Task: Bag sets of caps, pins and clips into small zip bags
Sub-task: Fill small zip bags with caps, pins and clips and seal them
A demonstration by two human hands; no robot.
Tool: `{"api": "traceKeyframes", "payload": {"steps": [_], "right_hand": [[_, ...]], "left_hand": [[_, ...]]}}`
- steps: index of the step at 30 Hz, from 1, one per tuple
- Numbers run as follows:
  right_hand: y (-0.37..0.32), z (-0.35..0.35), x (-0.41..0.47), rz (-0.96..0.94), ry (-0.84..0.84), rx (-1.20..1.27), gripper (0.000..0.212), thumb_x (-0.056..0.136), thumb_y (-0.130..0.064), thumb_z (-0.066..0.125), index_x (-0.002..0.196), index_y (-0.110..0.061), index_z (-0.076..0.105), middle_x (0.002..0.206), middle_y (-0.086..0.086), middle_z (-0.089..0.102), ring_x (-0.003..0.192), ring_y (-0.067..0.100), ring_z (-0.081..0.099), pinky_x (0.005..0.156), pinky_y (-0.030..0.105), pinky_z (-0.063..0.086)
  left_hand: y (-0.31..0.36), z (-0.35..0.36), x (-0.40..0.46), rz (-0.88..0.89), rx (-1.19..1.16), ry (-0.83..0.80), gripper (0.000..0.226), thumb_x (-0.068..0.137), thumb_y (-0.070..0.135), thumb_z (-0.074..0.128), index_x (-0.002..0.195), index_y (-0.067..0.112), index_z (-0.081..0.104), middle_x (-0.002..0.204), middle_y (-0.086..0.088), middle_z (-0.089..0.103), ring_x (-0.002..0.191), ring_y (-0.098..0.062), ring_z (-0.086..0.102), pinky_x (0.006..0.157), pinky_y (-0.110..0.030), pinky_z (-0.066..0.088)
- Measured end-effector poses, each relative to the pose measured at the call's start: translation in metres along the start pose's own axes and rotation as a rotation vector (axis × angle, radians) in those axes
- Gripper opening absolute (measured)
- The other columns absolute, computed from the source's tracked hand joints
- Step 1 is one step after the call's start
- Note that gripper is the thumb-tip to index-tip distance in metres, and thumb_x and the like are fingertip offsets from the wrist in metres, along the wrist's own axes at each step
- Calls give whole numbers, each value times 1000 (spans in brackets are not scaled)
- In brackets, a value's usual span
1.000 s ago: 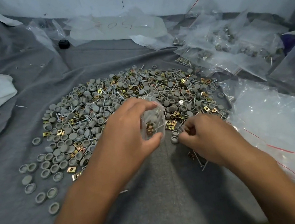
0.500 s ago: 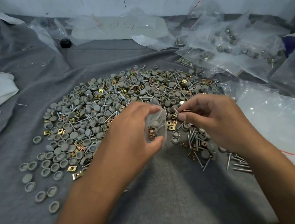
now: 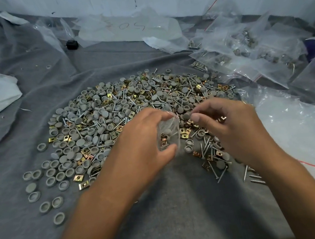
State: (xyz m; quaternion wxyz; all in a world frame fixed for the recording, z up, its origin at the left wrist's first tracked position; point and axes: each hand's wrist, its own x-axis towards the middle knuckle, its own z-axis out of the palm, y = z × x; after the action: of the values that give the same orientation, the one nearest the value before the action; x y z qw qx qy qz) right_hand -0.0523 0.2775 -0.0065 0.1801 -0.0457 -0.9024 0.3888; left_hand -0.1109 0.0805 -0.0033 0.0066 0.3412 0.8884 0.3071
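Caps, pins and clips (image 3: pixel 131 106) are heaped on grey cloth (image 3: pixel 184 215) beyond and beside both hands. A small zip bag (image 3: pixel 169 132) is held upright between thumb and curled fingers (image 3: pixel 152 118) of the left hand (image 3: pixel 142 145); a cap and clips are seen inside, though its outline is blurred. The right hand (image 3: pixel 231 130) is held just right of the bag mouth, fingertips pinched together; what is pinched cannot be made out. Filled bags (image 3: pixel 253 52) are piled far right, contents hazy.
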Motion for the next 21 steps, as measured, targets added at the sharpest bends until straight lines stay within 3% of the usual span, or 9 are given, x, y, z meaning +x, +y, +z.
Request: {"api": "traceKeyframes", "payload": {"steps": [3, 5, 7, 10, 14, 21], "right_hand": [[15, -8, 0, 161, 6, -200, 11, 93, -38, 70, 103, -38, 71, 80, -24, 64, 74, -9, 59, 61, 5, 39], [19, -11, -1, 229, 37, -330, 20, 92, -40, 71, 110, -37, 66, 92, -19, 61, 82, -2, 59, 69, 17, 43], [17, -11, -4, 271, -19, -432, 15, 88, -44, 74, 95, -36, 62, 88, -18, 61, 79, 3, 58, 65, 27, 46], [14, -1, -12, 404, -244, -594, 32, 85, -61, 70, 78, -31, 64, 70, -11, 68, 67, 8, 64, 62, 31, 55], [9, 12, -14, 453, -293, -868, 52, 83, -76, 58, 87, -25, 69, 78, -1, 68, 77, 23, 67, 66, 34, 57], [6, 14, -11, 490, -308, -797, 35, 88, -57, 62, 99, -24, 69, 86, 1, 67, 82, 27, 66, 72, 36, 58]], "left_hand": [[0, 0, 0, 3, 3, -8, 59, 80, 38, 76, 134, 31, 54, 121, 26, 47, 89, 21, 39, 82, -2, 32], [0, 0, 0, 0, 2, -8, 60, 79, 39, 75, 135, 32, 53, 120, 28, 45, 88, 21, 39, 83, -2, 32], [1, 1, 0, 0, 5, -9, 60, 80, 39, 74, 135, 32, 52, 121, 27, 47, 87, 19, 40, 84, -4, 33], [1, 1, 0, 5, 9, -5, 58, 80, 39, 75, 134, 32, 53, 118, 27, 45, 85, 19, 40, 79, -3, 33], [1, 2, 0, 7, 10, -6, 58, 80, 38, 75, 133, 32, 54, 115, 28, 43, 84, 19, 40, 76, -2, 33], [-1, 2, 0, 9, 12, -9, 59, 80, 41, 74, 135, 33, 52, 117, 31, 42, 87, 21, 40, 79, 0, 33]]}}
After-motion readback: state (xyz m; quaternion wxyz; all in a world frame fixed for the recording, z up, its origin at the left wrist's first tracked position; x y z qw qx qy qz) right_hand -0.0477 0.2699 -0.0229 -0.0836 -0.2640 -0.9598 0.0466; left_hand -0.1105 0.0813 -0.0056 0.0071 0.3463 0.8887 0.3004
